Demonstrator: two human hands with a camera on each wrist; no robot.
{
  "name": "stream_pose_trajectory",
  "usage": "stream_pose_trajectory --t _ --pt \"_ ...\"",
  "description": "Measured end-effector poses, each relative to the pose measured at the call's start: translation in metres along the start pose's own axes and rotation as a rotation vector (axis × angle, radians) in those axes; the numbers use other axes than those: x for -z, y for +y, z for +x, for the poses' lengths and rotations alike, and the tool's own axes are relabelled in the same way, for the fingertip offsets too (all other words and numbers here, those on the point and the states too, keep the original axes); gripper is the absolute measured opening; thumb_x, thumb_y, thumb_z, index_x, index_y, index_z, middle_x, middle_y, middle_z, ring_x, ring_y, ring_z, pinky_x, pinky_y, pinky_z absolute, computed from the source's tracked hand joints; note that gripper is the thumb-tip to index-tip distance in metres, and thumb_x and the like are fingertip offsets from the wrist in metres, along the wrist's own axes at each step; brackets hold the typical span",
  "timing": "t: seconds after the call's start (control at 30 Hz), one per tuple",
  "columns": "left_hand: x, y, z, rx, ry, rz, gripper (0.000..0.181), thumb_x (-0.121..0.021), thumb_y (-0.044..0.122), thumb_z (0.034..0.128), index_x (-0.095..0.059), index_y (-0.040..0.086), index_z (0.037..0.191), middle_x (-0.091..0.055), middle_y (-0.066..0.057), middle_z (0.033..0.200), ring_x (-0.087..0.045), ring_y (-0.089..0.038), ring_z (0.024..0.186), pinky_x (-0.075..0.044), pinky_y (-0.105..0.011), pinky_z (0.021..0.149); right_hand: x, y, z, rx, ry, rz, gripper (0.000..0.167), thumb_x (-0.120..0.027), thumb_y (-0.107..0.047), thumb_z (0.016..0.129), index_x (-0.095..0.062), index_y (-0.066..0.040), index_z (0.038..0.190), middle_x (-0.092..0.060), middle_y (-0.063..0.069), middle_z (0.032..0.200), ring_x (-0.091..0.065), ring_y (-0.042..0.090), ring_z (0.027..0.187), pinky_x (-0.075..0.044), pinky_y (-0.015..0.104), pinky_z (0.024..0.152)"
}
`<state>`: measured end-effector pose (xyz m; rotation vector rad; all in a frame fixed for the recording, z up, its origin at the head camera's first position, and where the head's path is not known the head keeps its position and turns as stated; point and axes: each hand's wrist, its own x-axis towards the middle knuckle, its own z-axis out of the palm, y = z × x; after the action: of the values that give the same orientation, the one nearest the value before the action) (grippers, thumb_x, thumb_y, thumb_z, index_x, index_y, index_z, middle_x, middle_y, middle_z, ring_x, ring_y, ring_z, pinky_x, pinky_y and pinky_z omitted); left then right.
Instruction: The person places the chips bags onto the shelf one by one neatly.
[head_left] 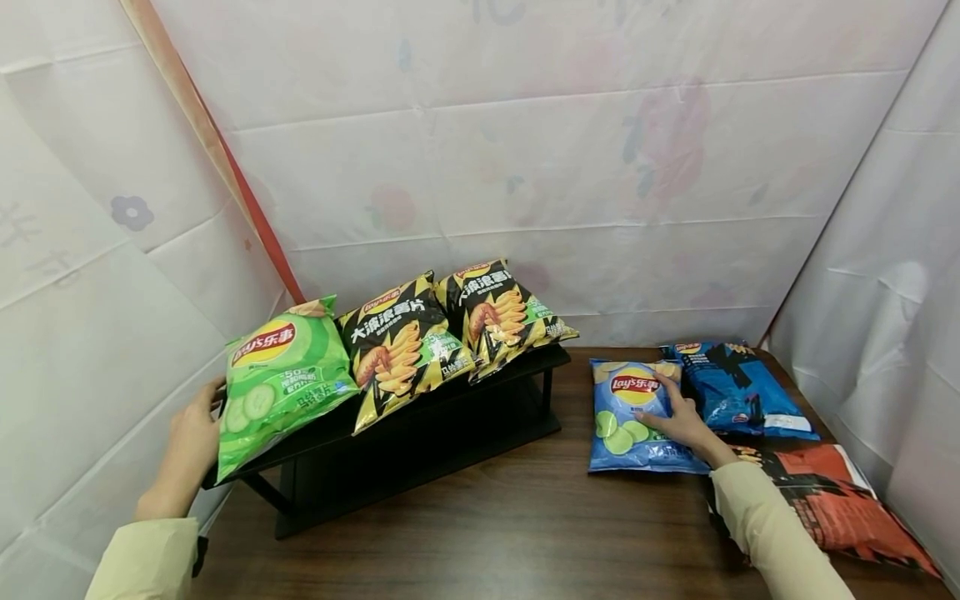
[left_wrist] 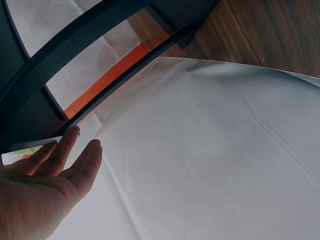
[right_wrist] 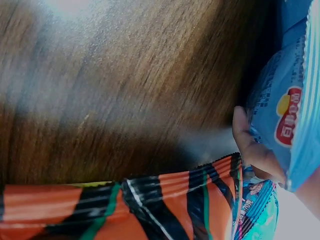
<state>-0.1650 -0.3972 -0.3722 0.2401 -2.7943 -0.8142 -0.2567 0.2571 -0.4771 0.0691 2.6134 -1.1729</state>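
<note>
My right hand (head_left: 678, 421) grips the right side of a blue bag of lime potato chips (head_left: 618, 392). In the right wrist view, a finger presses the back of this bag (right_wrist: 275, 105). At the left end of a black two-tier shelf (head_left: 420, 467), my left hand (head_left: 191, 442) is beside a green bag of cucumber chips (head_left: 262, 417). The left wrist view shows the left hand's fingers (left_wrist: 82, 170) loosely extended near the shelf's edge (left_wrist: 75, 120); the thumb is hidden. Two black-and-yellow chip bags (head_left: 397, 350) (head_left: 498, 317) lean on the top tier beside the green one.
To the right lie a dark blue bag (head_left: 738, 387) and a red-and-black bag (head_left: 840, 500), the latter partly under my right forearm. White printed cloth (head_left: 525, 167) surrounds the brown wooden table (head_left: 465, 542) on its back and sides. A red-orange strip (head_left: 262, 225) runs down the back left corner.
</note>
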Motion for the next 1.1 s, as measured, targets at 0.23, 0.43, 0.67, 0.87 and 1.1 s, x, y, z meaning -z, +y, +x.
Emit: stream_pose_trajectory --t 0.23,0.43,0.67,0.87,1.1 --pt "0.0005 0.0002 0.0004 0.005 -0.001 0.011 0.068 -0.037 0.041 0.0957 -0.021 -0.006 0.142 -0.040 -0.039 0.127 -0.038 -0.055 0.113 -0.034 -0.066 0.086 -0.0019 0.0024 0.0021 0.010 0.001 0.022 0.094 -0.054 -0.049 0.087 0.012 -0.020 0.146 -0.002 0.037 0.143 -0.011 0.056 0.126 -0.016 0.072 0.099" --pt "0.0004 0.0008 -0.0008 0.005 -0.003 0.007 0.069 -0.038 0.042 0.0954 -0.021 -0.005 0.142 -0.040 -0.038 0.128 -0.038 -0.055 0.113 -0.034 -0.066 0.085 -0.0045 0.0036 0.0049 -0.019 -0.030 0.040 0.098 -0.059 -0.047 0.084 0.013 -0.022 0.146 0.000 0.037 0.144 -0.008 0.056 0.128 -0.014 0.071 0.100" --pt "0.0002 0.0012 -0.0003 0.007 0.006 0.009 0.067 -0.036 0.040 0.0962 -0.021 -0.007 0.142 -0.040 -0.039 0.127 -0.039 -0.055 0.113 -0.034 -0.065 0.086 -0.0038 0.0021 0.0053 0.001 -0.022 0.072 0.099 -0.064 -0.042 0.082 0.007 -0.019 0.147 0.001 0.034 0.145 -0.008 0.054 0.128 -0.013 0.071 0.101" --pt "0.0000 -0.0001 0.0004 -0.007 0.009 -0.006 0.065 -0.036 0.038 0.0966 -0.021 -0.006 0.142 -0.040 -0.039 0.127 -0.039 -0.055 0.113 -0.035 -0.065 0.086 -0.0024 0.0014 0.0055 0.070 0.008 0.077 0.095 -0.066 -0.037 0.082 0.000 -0.020 0.148 -0.002 0.032 0.146 -0.011 0.052 0.129 -0.012 0.071 0.101" --pt "-0.0007 -0.0016 0.0008 -0.016 0.016 0.010 0.063 -0.035 0.036 0.0970 -0.022 -0.007 0.141 -0.041 -0.039 0.126 -0.041 -0.055 0.111 -0.035 -0.065 0.086 -0.0013 -0.0020 0.0062 0.099 0.034 0.086 0.092 -0.067 -0.026 0.082 -0.003 -0.020 0.148 -0.005 0.030 0.147 -0.011 0.052 0.131 -0.012 0.071 0.101"
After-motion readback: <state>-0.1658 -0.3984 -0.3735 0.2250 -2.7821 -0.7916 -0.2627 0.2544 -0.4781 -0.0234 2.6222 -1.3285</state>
